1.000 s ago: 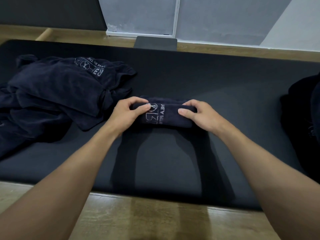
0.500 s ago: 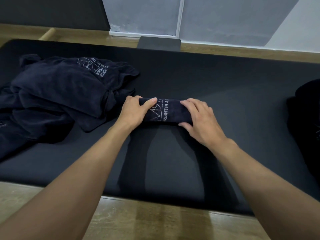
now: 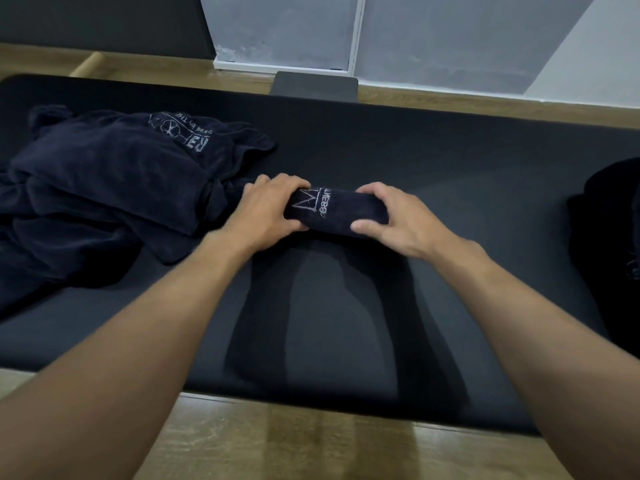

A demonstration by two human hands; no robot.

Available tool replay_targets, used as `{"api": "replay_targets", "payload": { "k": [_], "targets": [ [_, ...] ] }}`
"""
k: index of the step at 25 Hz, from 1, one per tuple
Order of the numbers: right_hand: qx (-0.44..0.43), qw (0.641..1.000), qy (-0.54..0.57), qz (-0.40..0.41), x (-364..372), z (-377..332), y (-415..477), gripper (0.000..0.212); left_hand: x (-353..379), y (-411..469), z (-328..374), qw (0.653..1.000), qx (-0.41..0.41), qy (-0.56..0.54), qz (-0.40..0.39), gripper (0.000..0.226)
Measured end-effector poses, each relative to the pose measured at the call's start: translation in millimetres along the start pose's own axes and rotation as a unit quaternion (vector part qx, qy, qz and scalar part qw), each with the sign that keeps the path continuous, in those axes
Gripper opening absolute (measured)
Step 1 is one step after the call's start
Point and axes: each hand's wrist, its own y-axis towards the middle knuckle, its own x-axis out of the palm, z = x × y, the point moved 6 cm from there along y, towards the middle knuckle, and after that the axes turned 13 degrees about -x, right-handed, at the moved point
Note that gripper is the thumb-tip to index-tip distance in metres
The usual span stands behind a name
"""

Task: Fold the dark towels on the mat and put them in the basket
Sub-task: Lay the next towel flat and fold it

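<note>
A dark navy towel, rolled into a tight cylinder with white lettering on top, lies across the middle of the black mat. My left hand grips its left end, fingers over the top and thumb at the near side. My right hand grips the right end the same way. A heap of unfolded dark towels with white print lies on the mat at the left, just beside my left hand. A dark basket-like shape shows at the right edge, mostly cut off.
The mat lies on a wooden floor, whose boards show along the near edge. A dark grey pad sits at the mat's far edge, below a white-framed wall panel. A pale wooden stick lies far left.
The roll has turned further, so different lettering faces up. Both hands have shifted their hold round its ends, my right thumb now at the near side.
</note>
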Motion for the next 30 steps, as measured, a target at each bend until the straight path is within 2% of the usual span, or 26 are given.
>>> {"api": "replay_targets", "payload": {
  "k": [2, 3, 5, 7, 9, 11, 12, 15, 19, 20, 22, 24, 26, 28, 30],
  "targets": [
    [-0.021, 0.998, -0.062, -0.008, 6, -1, -7, 0.073, -7, 19, -3, 0.993, -0.032, -0.045, -0.102, 0.065],
    [-0.012, 0.999, -0.048, 0.008, 5, 1, -12, 0.073, -9, 21, -2, 0.987, -0.045, -0.077, -0.137, 0.062],
    [0.052, 0.991, 0.115, 0.052, -3, 12, -28, 0.058, -8, 15, 6, 0.968, -0.078, -0.189, -0.147, 0.056],
    [0.133, 0.930, 0.334, 0.080, -3, 24, -54, 0.039, 3, 2, 19, 0.916, -0.140, -0.362, -0.105, 0.048],
    [0.197, 0.860, 0.457, 0.116, -2, 33, -84, 0.033, 21, -12, 40, 0.841, -0.193, -0.494, -0.101, 0.043],
    [0.249, 0.795, 0.521, 0.189, -11, 44, -108, 0.035, 42, -19, 72, 0.792, -0.213, -0.542, -0.182, 0.042],
    [0.274, 0.767, 0.532, 0.232, -19, 53, -118, 0.036, 48, -19, 89, 0.783, -0.204, -0.544, -0.221, 0.041],
    [0.320, 0.719, 0.519, 0.334, -51, 84, -151, 0.036, 61, -6, 146, 0.795, -0.175, -0.524, -0.250, 0.040],
    [0.303, 0.698, 0.524, 0.382, -68, 112, -189, 0.030, 88, 32, 219, 0.828, -0.186, -0.499, -0.173, 0.054],
    [0.312, 0.683, 0.527, 0.399, -68, 116, -196, 0.029, 94, 39, 236, 0.837, -0.186, -0.489, -0.157, 0.058],
    [0.337, 0.620, 0.542, 0.458, -68, 126, -207, 0.028, 115, 50, 275, 0.833, -0.173, -0.496, -0.172, 0.058],
    [0.358, 0.555, 0.551, 0.510, -69, 135, -207, 0.028, 141, 51, 309, 0.823, -0.163, -0.498, -0.219, 0.056],
    [0.371, 0.520, 0.551, 0.537, -70, 142, -201, 0.031, 162, 50, 332, 0.853, -0.153, -0.443, -0.232, 0.048],
    [0.384, 0.510, 0.547, 0.541, -68, 148, -196, 0.040, 170, 50, 342, 0.884, -0.146, -0.399, -0.194, 0.040],
    [0.400, 0.522, 0.535, 0.531, -67, 153, -196, 0.045, 171, 47, 347, 0.885, -0.141, -0.409, -0.172, 0.046]
  ]
}}
